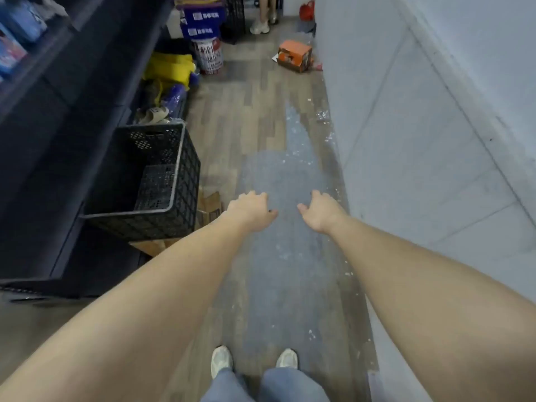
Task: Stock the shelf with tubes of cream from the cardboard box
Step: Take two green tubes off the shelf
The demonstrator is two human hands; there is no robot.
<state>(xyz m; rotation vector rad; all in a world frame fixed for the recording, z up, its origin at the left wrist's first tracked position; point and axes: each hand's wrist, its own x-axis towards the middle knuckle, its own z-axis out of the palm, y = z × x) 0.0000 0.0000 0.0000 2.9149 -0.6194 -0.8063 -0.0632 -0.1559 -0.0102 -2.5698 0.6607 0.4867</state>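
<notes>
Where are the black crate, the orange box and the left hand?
black crate (185, 169): head view, right side wall.
orange box (294, 47): head view, top face.
left hand (251, 208): head view, back of the hand.

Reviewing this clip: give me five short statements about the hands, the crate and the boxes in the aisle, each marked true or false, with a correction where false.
1. Both hands hold nothing. True: the left hand and the right hand hang with loosely curled fingers over the floor.
2. The black crate is full of tubes. False: it looks bare inside.
3. An orange box lies on the floor near the wall. True.
4. The right hand grips the crate's rim. False: it is apart from the crate, nearer the wall.
5. A flattened brown cardboard box lies beside the crate. True, partly hidden by the left arm.
</notes>
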